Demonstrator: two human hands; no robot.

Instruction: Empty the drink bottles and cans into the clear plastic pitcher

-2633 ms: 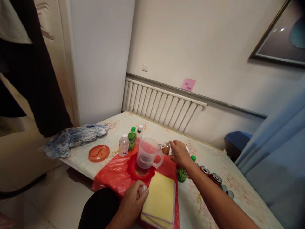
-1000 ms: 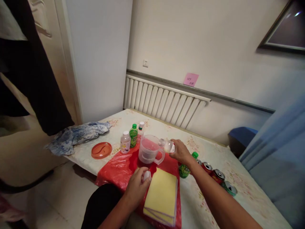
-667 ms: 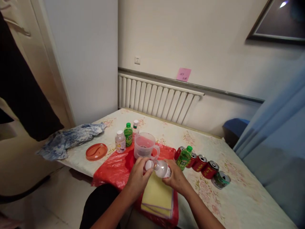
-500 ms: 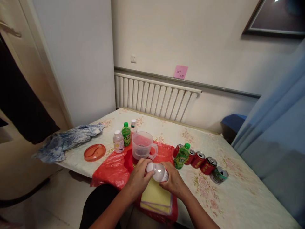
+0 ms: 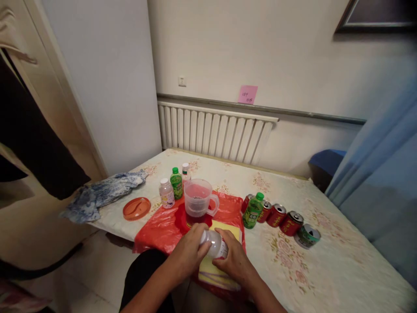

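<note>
Jointly, left fingers [image 5: 204, 249] and right fingers [image 5: 224, 237] clasp one clear bottle [image 5: 213, 243] near one jug [image 5: 196, 201] and five cans [image 5: 276, 216].

The light is soft and a little dim, and seems to come from above: under the picture frame [image 5: 374, 27] the wall [image 5: 208, 48] carries shadow. Small glare shines on the red bag [image 5: 156, 234] and clear bottle [image 5: 215, 243]. Lens distortion tilts the door [image 5: 65, 95]; the curtain [image 5: 374, 174] looks blurred.
</note>
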